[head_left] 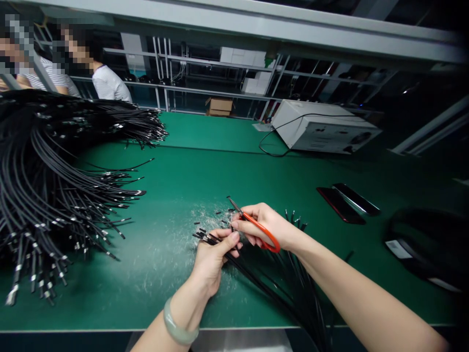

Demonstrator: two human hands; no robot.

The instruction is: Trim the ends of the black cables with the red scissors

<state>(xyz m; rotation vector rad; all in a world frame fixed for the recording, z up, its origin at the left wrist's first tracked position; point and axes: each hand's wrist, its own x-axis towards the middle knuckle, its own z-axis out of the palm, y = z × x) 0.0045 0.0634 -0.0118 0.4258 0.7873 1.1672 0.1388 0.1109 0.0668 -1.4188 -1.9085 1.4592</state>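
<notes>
several black cables are being pinched by the left hand, thumb on top, while the right hand is gripping orange-handled scissors, fingers curled.

Green table under black cables

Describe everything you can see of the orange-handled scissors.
The orange-handled scissors have a smooth, plastic-looking loop handle and narrow, dark, metallic-looking blades. The right hand holds them above the green table, fingers partly covering the handle. They slant, with the tip pointing forward and left; whether the blades are parted is too small to tell.
</notes>
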